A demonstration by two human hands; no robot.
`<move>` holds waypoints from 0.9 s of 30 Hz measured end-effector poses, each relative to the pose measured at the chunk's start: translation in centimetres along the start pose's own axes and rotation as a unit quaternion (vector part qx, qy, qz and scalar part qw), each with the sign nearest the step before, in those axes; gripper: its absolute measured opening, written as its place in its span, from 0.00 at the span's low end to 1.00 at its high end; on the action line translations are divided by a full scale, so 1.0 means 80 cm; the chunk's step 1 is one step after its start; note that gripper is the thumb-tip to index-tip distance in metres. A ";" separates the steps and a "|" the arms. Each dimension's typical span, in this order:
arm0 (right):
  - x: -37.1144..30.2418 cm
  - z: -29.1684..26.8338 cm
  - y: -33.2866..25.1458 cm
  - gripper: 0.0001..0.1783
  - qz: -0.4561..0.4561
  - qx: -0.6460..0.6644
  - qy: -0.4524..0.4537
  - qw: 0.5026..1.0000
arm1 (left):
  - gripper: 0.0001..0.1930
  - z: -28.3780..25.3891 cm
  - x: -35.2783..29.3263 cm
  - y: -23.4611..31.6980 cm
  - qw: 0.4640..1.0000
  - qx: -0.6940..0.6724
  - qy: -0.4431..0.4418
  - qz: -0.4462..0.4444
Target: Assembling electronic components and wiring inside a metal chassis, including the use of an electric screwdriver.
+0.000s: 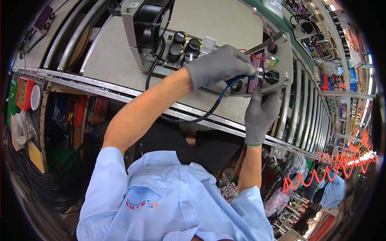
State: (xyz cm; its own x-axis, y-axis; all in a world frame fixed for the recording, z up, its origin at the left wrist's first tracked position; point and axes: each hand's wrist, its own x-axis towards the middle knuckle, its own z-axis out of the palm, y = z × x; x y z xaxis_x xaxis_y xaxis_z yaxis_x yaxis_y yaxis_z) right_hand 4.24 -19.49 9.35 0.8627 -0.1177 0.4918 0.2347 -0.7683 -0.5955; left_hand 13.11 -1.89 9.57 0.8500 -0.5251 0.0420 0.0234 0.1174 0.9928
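Observation:
A grey metal chassis lies before me, with a black fan at its left end and black capacitors on its circuit board. My left hand, in a grey glove, reaches over it with fingertips pinched at a thin blue wire beside a black socket. That wire comes out of a thick black cable. Below the socket, my gloved right hand grips the lower edge of the metal end panel, thumb on the inner side. Its other fingertips are partly hidden. Behind the fingers sits a purple heat sink.
Metal rollers run to the right of the work board, and more lie at the left. Red and black wires stick up near the panel. A red parts bin stands left; orange coiled hoses hang at right.

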 end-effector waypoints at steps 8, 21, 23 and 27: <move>0.004 0.007 -0.004 0.20 -0.059 0.023 0.032 0.998 | 0.16 -0.017 0.013 0.019 0.996 0.049 -0.076 -0.012; -0.002 0.002 -0.004 0.21 0.018 0.006 0.010 1.000 | 0.16 -0.013 0.017 0.017 0.996 0.059 -0.071 -0.017; -0.001 0.001 -0.004 0.19 0.027 -0.020 -0.005 0.999 | 0.16 -0.016 0.015 0.024 0.995 0.058 -0.072 -0.022; 0.000 0.003 -0.001 0.18 0.010 -0.009 0.011 1.000 | 0.16 -0.013 0.035 0.013 0.994 0.059 -0.088 -0.010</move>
State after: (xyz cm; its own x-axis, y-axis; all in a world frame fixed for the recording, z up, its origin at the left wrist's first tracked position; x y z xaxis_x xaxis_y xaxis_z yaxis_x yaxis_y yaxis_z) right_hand 4.38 -19.25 9.25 0.8574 -0.1462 0.4935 0.2089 -0.7774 -0.5933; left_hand 16.04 -2.36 10.57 0.7451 -0.6662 0.0314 -0.0318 0.0116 0.9994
